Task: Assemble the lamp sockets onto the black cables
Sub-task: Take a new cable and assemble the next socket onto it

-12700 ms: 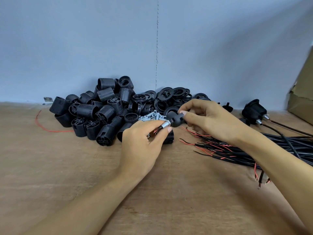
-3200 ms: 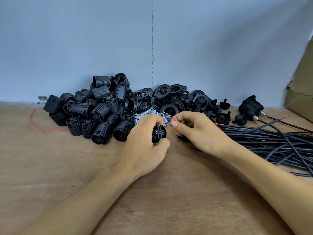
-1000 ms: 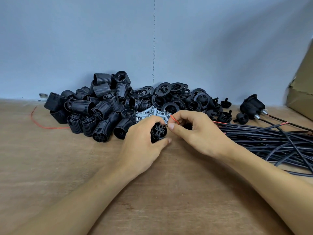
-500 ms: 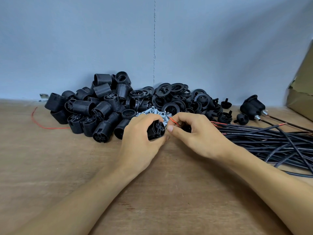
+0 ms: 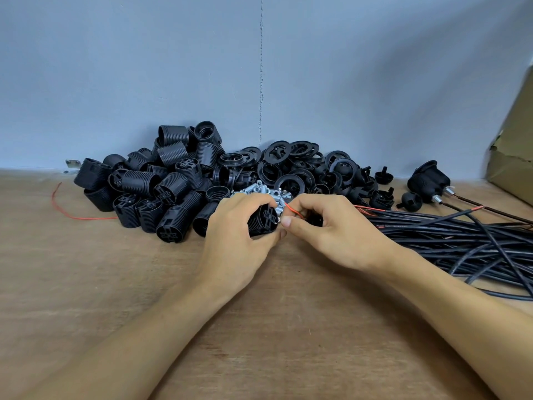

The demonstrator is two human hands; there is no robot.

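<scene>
Steady the socket (image 5: 264, 221) in closed left grip (image 5: 233, 238) and guide red wire (image 5: 292, 210), pinched by right grip (image 5: 331, 235), straight in.

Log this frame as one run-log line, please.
phase: wiring | left hand: holds socket body | right hand: pinches red wire by socket end | nearby: socket pile, cable bundle

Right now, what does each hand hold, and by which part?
The left hand grips a black lamp socket round its side. The right hand pinches a red wire close to the socket.
</scene>
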